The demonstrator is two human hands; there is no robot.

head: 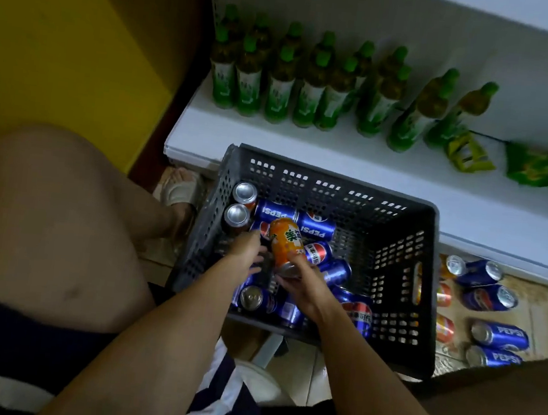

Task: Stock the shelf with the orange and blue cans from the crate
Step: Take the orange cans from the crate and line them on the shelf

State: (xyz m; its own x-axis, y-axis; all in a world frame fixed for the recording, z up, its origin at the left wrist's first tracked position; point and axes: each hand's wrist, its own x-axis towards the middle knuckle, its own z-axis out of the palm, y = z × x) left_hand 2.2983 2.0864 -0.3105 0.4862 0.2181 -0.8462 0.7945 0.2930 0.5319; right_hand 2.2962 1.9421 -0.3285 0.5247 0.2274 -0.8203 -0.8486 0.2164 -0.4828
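A dark grey perforated crate (pixel 426 291) stands on the floor against the white shelf (pixel 305 150). Several blue Pepsi cans (pixel 316 227) lie in it, with two upright cans (pixel 237 215) at its left wall. My right hand (pixel 303 286) grips an orange can (pixel 285 242) by its lower end and holds it tilted above the blue cans. My left hand (pixel 247 250) is inside the crate just left of that can, its fingers loosely bent toward it, with nothing seen in them.
Green-capped tea bottles (pixel 280 83) fill the back of the shelf, with green snack packs (pixel 534 165) at the right. More blue cans (pixel 489 297) and orange cans (pixel 444 294) lie on the floor right of the crate. My bare knee (pixel 45 210) and sandalled foot (pixel 181 191) are on the left.
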